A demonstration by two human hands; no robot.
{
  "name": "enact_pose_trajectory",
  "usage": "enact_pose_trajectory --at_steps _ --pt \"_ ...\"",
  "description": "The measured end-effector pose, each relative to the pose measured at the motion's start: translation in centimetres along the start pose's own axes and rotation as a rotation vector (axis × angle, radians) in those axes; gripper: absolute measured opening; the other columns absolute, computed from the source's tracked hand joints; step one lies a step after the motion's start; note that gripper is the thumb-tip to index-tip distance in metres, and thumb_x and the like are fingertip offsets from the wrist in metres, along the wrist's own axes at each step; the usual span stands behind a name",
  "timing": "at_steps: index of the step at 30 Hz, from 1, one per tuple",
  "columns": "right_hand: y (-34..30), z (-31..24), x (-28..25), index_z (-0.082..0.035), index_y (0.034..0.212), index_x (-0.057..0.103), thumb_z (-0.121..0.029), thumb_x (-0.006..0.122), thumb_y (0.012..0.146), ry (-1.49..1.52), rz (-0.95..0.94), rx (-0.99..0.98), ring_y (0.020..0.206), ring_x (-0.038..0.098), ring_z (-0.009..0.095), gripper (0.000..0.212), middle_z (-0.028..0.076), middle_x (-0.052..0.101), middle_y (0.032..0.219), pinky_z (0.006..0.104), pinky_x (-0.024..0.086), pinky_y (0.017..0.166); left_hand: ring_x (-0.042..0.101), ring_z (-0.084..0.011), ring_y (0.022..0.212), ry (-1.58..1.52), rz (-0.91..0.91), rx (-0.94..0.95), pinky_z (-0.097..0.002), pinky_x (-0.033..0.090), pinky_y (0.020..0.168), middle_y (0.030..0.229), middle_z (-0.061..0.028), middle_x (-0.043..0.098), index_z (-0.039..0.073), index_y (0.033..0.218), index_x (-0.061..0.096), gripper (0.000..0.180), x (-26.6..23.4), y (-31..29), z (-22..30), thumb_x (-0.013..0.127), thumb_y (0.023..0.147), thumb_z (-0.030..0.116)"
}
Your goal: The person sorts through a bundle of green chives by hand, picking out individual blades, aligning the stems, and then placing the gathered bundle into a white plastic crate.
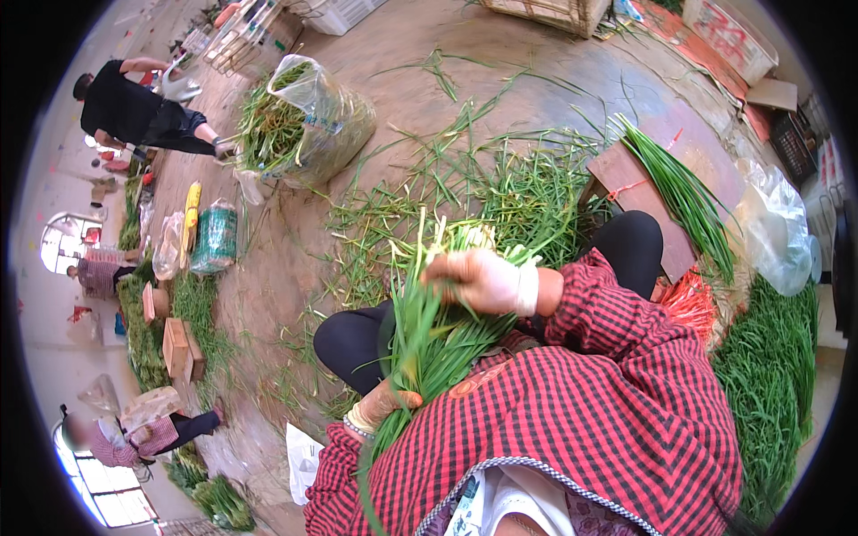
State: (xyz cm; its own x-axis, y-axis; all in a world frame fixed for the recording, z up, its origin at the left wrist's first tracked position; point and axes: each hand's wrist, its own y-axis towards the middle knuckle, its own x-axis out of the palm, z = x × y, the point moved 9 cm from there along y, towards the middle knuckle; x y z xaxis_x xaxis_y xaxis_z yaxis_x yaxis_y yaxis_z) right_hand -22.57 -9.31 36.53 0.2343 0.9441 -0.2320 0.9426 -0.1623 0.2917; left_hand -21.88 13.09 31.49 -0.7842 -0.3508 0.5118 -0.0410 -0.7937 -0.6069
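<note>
A loose bunch of green chives (447, 350) lies across my lap, its pale stem ends pointing away from me. My left hand (386, 404), in a pale glove, is closed around the leafy lower part of the bunch. My right hand (483, 279), gloved with a white band at the wrist, is over the stem ends. Its fingers are bent inward and slightly blurred, closed on some of the stalks at the left side of the bunch. Just beyond my knees, a heap of loose chive leaves and trimmings (545, 192) covers the floor.
A tied chive bundle (675, 192) rests on a low wooden board (639, 192) at right, beside red ties (690, 304) and a clear plastic bag (776, 228). More chives (769, 384) are piled at far right. A stuffed plastic sack (335, 134) stands ahead-left; several people are further left.
</note>
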Motion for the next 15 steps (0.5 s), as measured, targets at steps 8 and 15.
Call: enact_pose_trajectory --at_steps 8,15 --pt "1.3 7.3 -14.9 -0.014 0.096 0.057 -0.031 0.061 0.096 0.755 0.669 0.338 0.042 0.036 0.005 0.017 -0.006 0.047 0.06 0.0227 0.026 0.037 0.056 -0.0211 0.117 0.401 0.066 0.074 -0.0358 0.041 0.104 0.131 -0.0098 0.057 0.003 0.139 0.044 0.074 -1.0 0.3 1.8 0.081 0.075 0.01" --pt "-0.5 7.6 -23.3 -0.013 0.096 0.062 -0.03 0.064 0.094 0.678 0.874 0.256 0.044 0.04 0.006 0.018 -0.007 0.048 0.06 0.0239 0.028 0.038 0.063 -0.0182 0.104 0.626 0.163 0.074 -0.0291 0.051 0.087 0.116 -0.0105 0.065 0.0 0.128 0.05 0.057 -1.5 -1.7 3.4 0.076 0.078 0.0"
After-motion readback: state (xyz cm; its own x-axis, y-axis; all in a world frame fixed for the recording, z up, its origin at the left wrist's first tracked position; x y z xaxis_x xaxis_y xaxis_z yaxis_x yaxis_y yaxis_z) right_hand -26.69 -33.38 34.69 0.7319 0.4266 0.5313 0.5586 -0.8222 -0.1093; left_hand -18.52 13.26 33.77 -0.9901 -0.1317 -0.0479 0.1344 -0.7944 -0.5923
